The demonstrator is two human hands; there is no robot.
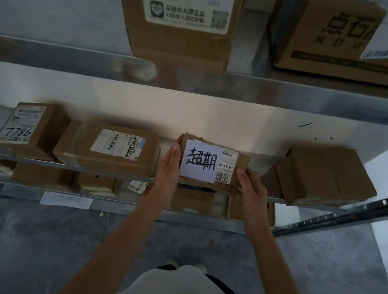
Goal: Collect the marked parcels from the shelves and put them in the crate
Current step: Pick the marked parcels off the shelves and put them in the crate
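Both hands grasp the marked parcel [213,164] on the middle shelf [34,162], left hand [171,166] and right hand [252,189] clamping opposite sides (probably to lift it level); no crate shows.

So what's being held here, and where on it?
The marked parcel, with a handwritten white note: left hand on its left side, right hand on its right front corner.

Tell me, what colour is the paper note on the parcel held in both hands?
White, with black handwritten characters; the note shows clearly in the head view.
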